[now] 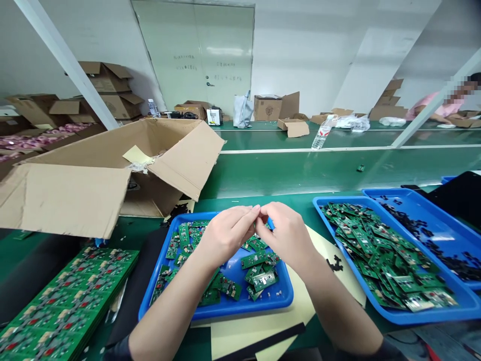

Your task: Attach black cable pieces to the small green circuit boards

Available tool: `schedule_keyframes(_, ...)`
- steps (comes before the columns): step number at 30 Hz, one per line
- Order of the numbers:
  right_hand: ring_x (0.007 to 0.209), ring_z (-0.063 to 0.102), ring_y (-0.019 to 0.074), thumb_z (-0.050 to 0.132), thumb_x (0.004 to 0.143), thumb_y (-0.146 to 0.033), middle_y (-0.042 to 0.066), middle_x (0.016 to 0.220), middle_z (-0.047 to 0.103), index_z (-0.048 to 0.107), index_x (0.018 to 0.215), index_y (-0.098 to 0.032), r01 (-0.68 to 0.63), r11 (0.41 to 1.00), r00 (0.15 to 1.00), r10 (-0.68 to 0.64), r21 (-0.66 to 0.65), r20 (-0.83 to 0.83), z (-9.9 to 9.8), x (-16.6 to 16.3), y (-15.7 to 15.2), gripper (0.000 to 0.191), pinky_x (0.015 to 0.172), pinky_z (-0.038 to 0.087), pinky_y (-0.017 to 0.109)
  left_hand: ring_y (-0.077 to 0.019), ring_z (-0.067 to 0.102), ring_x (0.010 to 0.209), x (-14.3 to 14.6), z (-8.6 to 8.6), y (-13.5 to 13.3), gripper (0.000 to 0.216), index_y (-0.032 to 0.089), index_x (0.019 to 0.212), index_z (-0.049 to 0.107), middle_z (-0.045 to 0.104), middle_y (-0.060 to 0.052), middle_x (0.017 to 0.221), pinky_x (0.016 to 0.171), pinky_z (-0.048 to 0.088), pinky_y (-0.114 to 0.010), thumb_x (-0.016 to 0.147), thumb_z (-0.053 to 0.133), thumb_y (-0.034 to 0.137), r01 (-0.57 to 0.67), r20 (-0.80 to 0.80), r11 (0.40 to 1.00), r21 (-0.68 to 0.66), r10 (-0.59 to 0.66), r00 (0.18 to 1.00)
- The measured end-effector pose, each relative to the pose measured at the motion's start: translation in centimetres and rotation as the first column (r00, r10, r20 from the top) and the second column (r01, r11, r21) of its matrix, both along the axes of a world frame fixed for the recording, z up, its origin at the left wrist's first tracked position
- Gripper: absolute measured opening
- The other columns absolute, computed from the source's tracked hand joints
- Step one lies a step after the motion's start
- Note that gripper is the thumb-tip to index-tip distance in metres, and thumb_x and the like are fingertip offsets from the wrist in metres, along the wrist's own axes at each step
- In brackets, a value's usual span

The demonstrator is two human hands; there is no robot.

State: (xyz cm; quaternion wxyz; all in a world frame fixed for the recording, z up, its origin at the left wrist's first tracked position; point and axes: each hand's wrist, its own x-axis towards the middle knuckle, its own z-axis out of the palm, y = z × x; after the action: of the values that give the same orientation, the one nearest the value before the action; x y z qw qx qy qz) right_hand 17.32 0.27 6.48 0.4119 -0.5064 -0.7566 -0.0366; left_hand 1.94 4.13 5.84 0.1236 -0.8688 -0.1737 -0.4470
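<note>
the fingertips of the left hand (pixel 225 233) and right hand (pixel 285 231) are seen close together; whether anything is pinched cannot be told. below, small green boards (pixel 253 259) are held in a blue tray (pixel 246 307).

The bare left forearm (pixel 169 306) slants in from between seven and eight o'clock, the right forearm (pixel 334 301) from between four and five. The left hand (pixel 227 233) points toward two o'clock, the right hand (pixel 283 230) toward ten, both with fingers curled and fingertips (pixel 256 209) meeting; their exact grip is hard to tell.
</note>
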Motion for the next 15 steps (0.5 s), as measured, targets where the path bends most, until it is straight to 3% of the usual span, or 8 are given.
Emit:
schedule_keyframes(5,0.059,0.051,0.0177,0.044,0.085,-0.017,0.003,0.060,0.054,0.046,0.064,-0.021,0.144,0.988,0.987,-0.147,0.049,0.066,-0.5,-0.5,0.4,0.022,0.056,0.036,0.029,-0.0196,0.071,0.082,0.3,0.0,-0.2,0.023,0.014,0.107,0.063,0.074,-0.010,0.088,0.071,0.061,-0.030,0.087,0.053,0.015,-0.022,-0.010,0.999,-0.037,0.021,1.000)
schedule_keyframes(9,0.061,0.052,0.0184,0.047,0.081,-0.015,0.003,0.064,0.054,0.046,0.066,-0.021,0.295,0.952,0.952,-0.300,-0.082,-0.054,0.0,2.6,1.2,0.016,0.058,0.039,0.030,-0.0157,0.070,0.070,0.1,0.6,-0.6,0.025,0.014,0.101,0.066,0.074,-0.006,0.078,0.065,0.060,-0.026,0.082,0.052,0.005,-0.061,0.097,0.995,-0.081,0.069,0.993)
schedule_keyframes(12,0.076,0.058,0.0182,0.051,0.085,-0.026,0.004,0.083,0.056,0.050,0.078,-0.021,0.044,0.964,0.962,-0.111,-0.262,-0.248,1.0,5.2,0.9,0.009,0.066,0.047,0.031,-0.0136,0.070,0.069,-0.1,1.6,-1.0,0.021,0.018,0.098,0.068,0.075,-0.003,0.082,0.065,0.059,-0.023,0.082,0.057,0.010,-0.057,0.201,0.953,-0.296,0.121,0.972)
schedule_keyframes(15,0.100,0.057,0.0201,0.061,0.081,-0.032,0.007,0.106,0.049,0.050,0.082,-0.021,-0.232,0.917,0.911,0.088,-0.325,-0.402,1.9,5.6,-0.3,0.016,0.077,0.050,0.032,-0.0143,0.070,0.072,-0.2,2.1,-1.3,0.017,0.019,0.097,0.069,0.075,-0.002,0.085,0.067,0.060,-0.025,0.081,0.062,0.017,-0.006,0.261,0.903,-0.430,0.130,0.956)
